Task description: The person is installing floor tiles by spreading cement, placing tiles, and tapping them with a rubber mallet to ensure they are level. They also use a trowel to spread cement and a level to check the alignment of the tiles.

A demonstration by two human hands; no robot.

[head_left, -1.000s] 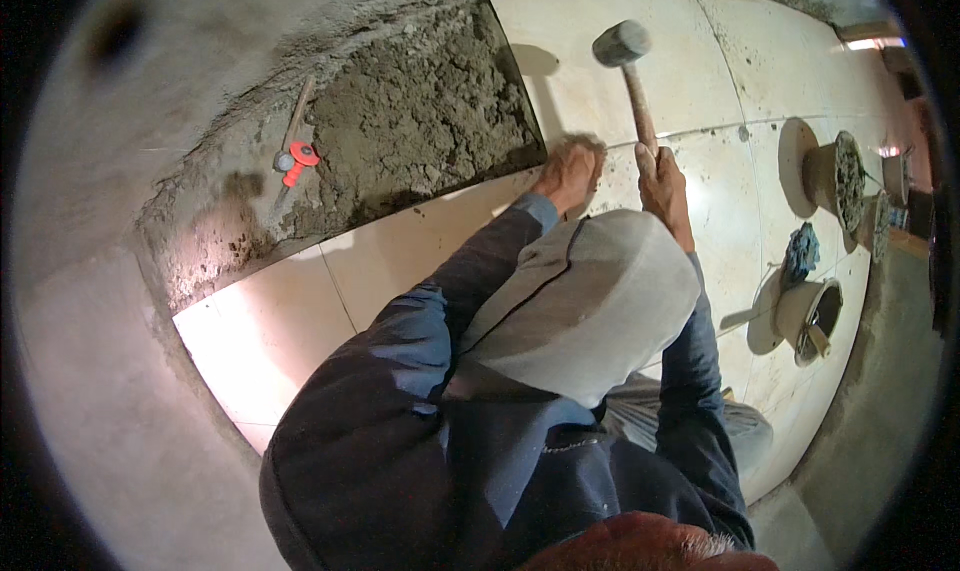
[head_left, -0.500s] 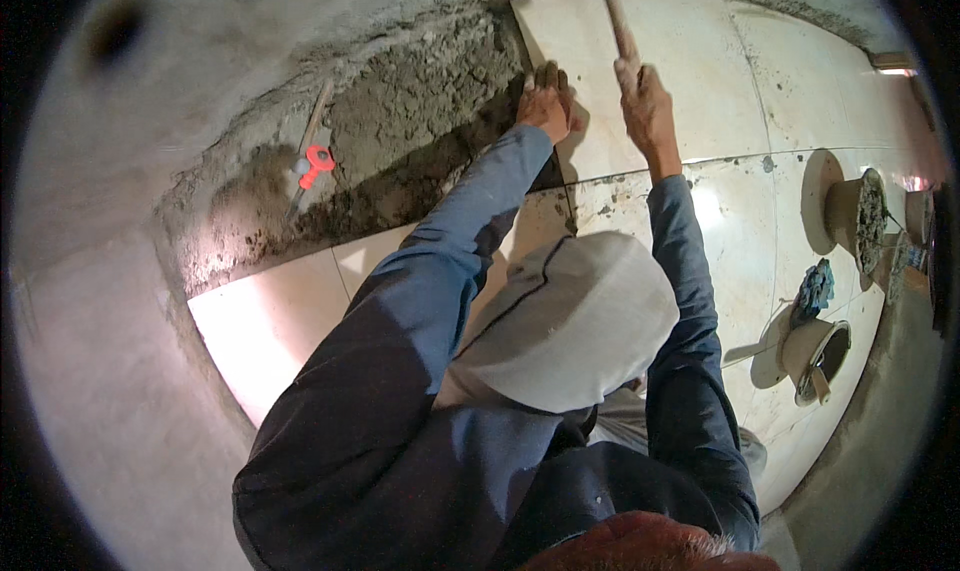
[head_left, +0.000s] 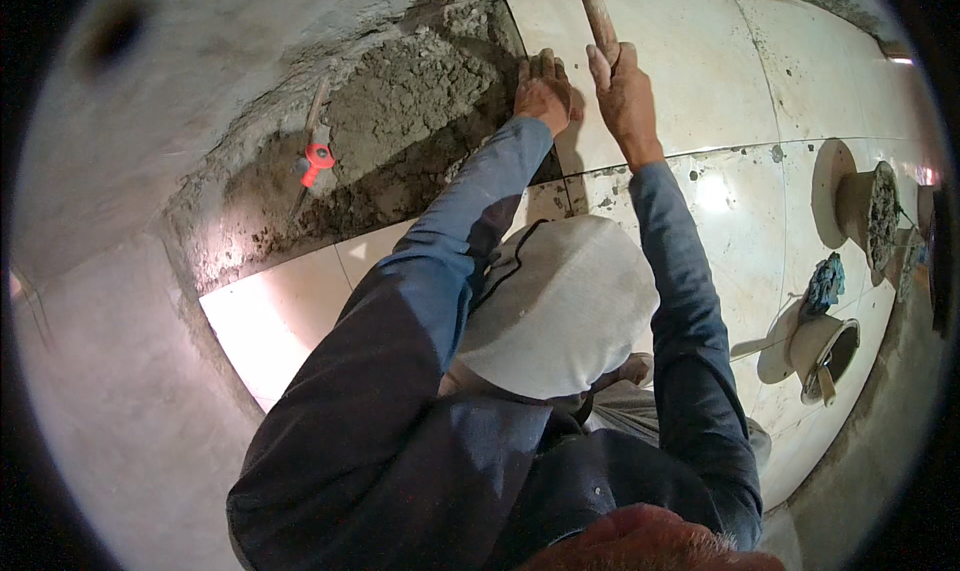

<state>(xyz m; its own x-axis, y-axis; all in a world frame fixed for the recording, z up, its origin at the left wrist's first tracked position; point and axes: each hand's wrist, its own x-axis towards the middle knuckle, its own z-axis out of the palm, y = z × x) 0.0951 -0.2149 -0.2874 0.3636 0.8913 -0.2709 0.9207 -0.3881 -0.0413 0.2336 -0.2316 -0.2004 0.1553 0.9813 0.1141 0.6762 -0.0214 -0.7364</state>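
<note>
I am seeing the right hand (head_left: 622,86) at 1 o'clock, wrapping tight around a wooden handle (head_left: 592,11), which is running out of my view just past 12. The left hand (head_left: 545,99) is resting, fingers stretched out, on the edge of a big pale tile (head_left: 680,71) at 1. Lumpy gray mortar (head_left: 410,86) is sitting beside it at 11. A red thing (head_left: 319,157) is lying at 10. A bucket (head_left: 806,343) is sitting at 3, near a blue rag (head_left: 825,285).
</note>
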